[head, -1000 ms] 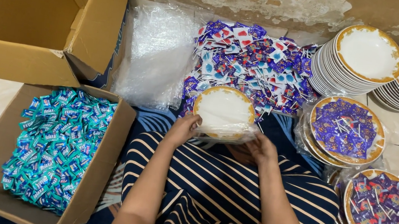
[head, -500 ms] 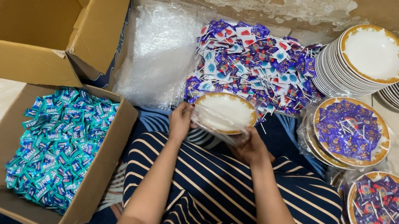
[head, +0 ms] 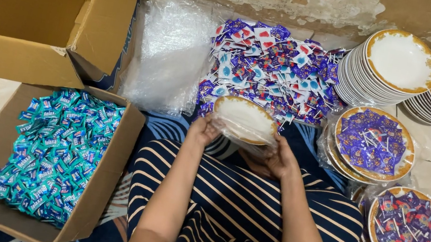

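Both hands hold one white plate with a gold rim (head: 245, 118), wrapped in a clear plastic bag, above my striped lap. My left hand (head: 203, 131) grips its left edge. At the right edge, my right hand (head: 279, 157) pinches the plastic under the plate. Just beyond the plate lies a heap of purple, blue and red wrapped lollipops (head: 271, 69) on the floor.
Two stacks of gold-rimmed plates (head: 396, 67) stand at the back right. Bagged plates filled with sweets (head: 375, 145) (head: 411, 232) lie to my right. A box of teal candy packets (head: 55, 155) is at my left, an empty cardboard box (head: 47, 11) behind it, clear plastic bags (head: 171, 55) between.
The plate has stayed over my lap while both hands shifted slightly around its rim, working the plastic bag. The camera view has drifted a little.
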